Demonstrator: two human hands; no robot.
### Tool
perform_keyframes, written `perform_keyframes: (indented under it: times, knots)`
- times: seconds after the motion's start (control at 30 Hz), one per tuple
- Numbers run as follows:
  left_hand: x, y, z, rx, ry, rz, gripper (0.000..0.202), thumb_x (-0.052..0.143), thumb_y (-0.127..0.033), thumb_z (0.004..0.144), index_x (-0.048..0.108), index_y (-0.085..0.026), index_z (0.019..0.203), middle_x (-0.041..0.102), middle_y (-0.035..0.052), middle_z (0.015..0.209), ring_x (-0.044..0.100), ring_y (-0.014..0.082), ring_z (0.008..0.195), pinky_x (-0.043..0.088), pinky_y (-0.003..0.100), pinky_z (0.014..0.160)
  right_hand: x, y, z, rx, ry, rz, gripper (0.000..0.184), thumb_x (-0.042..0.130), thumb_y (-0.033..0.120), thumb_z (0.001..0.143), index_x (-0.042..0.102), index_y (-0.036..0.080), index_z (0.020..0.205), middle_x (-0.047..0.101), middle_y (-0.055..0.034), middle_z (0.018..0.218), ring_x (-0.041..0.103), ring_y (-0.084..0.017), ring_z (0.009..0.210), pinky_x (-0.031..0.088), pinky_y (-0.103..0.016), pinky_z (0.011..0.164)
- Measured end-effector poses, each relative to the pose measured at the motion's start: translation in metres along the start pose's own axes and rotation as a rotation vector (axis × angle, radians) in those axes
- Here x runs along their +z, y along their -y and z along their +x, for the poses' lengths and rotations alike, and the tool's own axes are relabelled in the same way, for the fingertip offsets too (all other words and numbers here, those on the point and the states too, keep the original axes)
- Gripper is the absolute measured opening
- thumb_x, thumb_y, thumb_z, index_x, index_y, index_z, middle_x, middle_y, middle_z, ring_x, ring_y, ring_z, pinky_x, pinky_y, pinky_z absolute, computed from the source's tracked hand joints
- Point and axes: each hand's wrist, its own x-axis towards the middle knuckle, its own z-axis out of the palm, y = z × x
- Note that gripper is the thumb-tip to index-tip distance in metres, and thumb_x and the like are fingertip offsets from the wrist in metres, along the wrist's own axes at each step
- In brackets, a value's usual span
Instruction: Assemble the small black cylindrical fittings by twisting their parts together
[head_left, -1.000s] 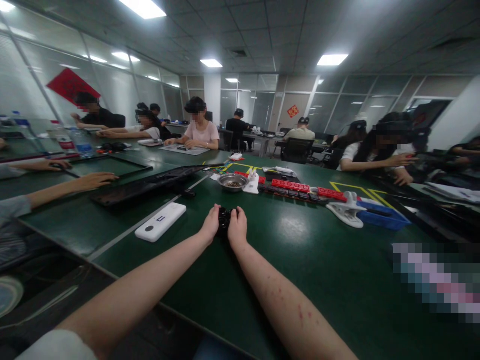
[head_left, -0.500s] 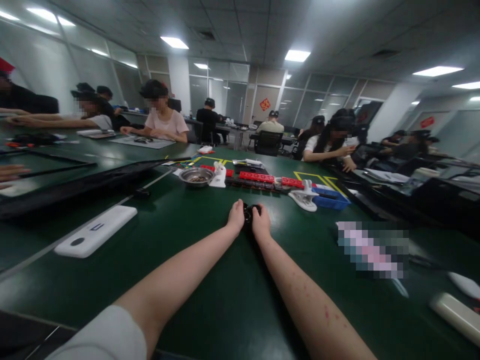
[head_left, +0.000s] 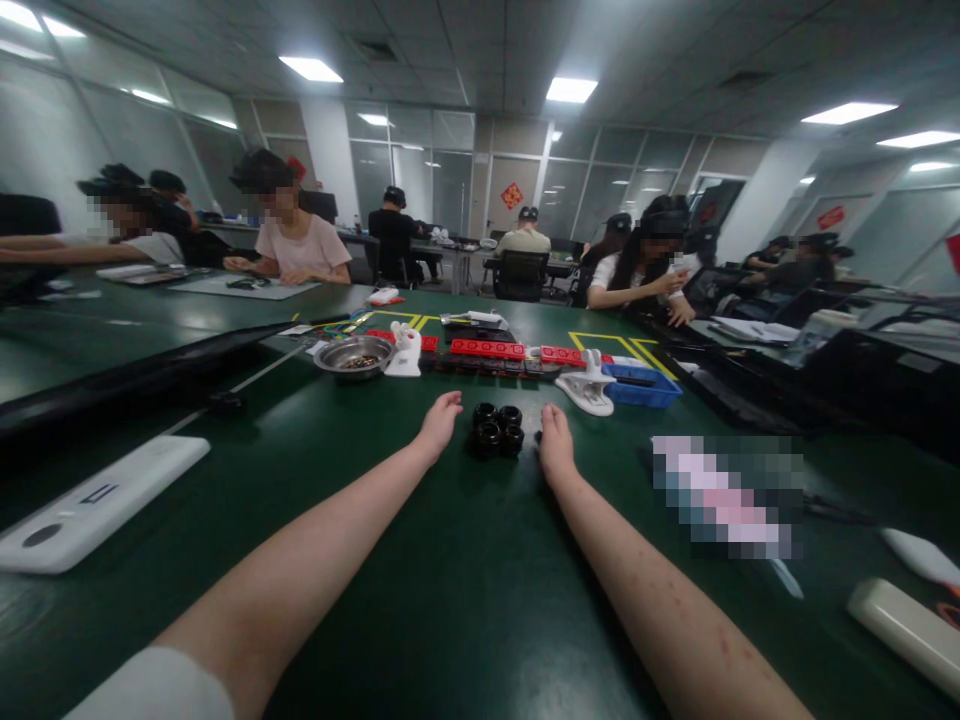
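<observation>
Several glossy black ring-like round pieces (head_left: 498,430) stand grouped in a tight cluster on the green table (head_left: 420,600), in the middle of the head view. To their left is my left hand (head_left: 439,424), fingers stretched out and apart from the pieces. On the other side, my right hand (head_left: 556,446) is held open with its fingers extended, also holding nothing. The exact kind of the black pieces cannot be made out.
Behind the pieces are a metal bowl (head_left: 354,358) of small parts, a row of red blocks (head_left: 487,348), white clamps (head_left: 586,386) and a blue tray (head_left: 643,388). A white device (head_left: 97,508) lies left. People sit around the tables.
My hands have let go of the black pieces and moved apart, left and right. The pieces now stand on the table between them. The view has shifted slightly.
</observation>
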Motion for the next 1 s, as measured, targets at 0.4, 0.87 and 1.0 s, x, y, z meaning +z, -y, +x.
perform_keyframes:
  times: [0.4,0.87,1.0]
  knots:
    - [-0.010,0.006,0.025,0.277,0.335,0.476,0.054,0.069,-0.031,0.062,0.056,-0.022,0.113,0.046,0.0057,0.130,0.033,0.0293,0.124,0.020,0.043,0.104,-0.013,-0.002,-0.001,0.074,-0.057,-0.003,0.022,0.048,0.031,0.088,0.056,0.014,0.101,0.059,-0.0055,0.102,0.058,-0.019,0.091,0.046,-0.040,0.081]
    - [-0.094,0.029,-0.003,0.227,0.120,0.704,0.054,0.063,-0.055,0.063,0.063,-0.013,0.095,0.060,0.0110,0.099,0.052,0.0305,0.097,0.040,0.038,0.082,-0.015,-0.002,0.000,-0.007,-0.073,-0.077,0.021,0.050,0.030,0.088,0.056,0.014,0.100,0.059,-0.0048,0.100,0.058,-0.018,0.088,0.047,-0.038,0.078]
    - [-0.118,0.025,-0.048,0.247,0.144,0.701,0.054,0.063,-0.057,0.062,0.063,-0.013,0.093,0.059,0.0102,0.097,0.052,0.0282,0.093,0.040,0.036,0.080,-0.022,0.013,-0.007,-0.100,-0.139,-0.088,0.026,0.038,0.031,0.090,0.054,0.012,0.101,0.059,-0.0093,0.099,0.055,-0.022,0.092,0.044,-0.044,0.080]
